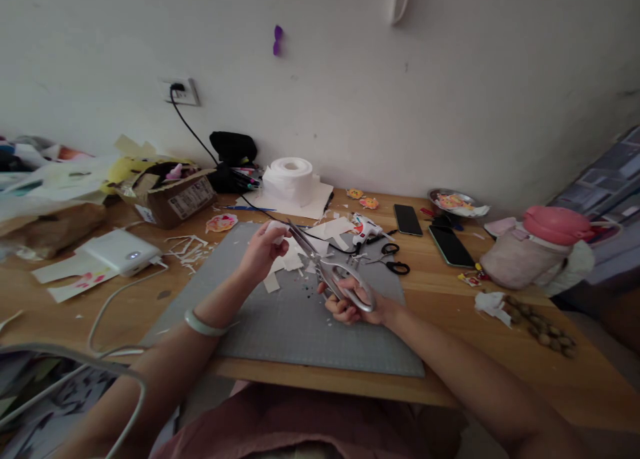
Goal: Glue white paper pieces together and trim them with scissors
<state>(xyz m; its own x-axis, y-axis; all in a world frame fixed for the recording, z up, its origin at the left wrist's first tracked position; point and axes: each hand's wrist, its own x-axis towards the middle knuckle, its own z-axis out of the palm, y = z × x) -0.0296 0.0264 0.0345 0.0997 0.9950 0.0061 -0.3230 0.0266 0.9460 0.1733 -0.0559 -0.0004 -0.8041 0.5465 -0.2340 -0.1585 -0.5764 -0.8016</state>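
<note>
My right hand [353, 300] grips the silver handles of a large pair of scissors [327, 267] above the grey cutting mat [280, 332]. The blades point up and to the left, their tips close to my left hand [263, 249]. Between the closed fingers of that hand is a small white piece of paper [277, 227], partly hidden by them. Whether the blades touch the paper I cannot tell. White paper scraps [271, 282] lie on the mat under the scissors.
Behind the mat stand a white paper roll [289, 182] and a glue gun [367, 228]. Black-handled scissors [397, 267] lie right of it, near two phones [409, 219]. A power bank [124, 251] with its cable and a cardboard box [173, 196] are on the left; a pink-lidded pouch [525, 259] is on the right.
</note>
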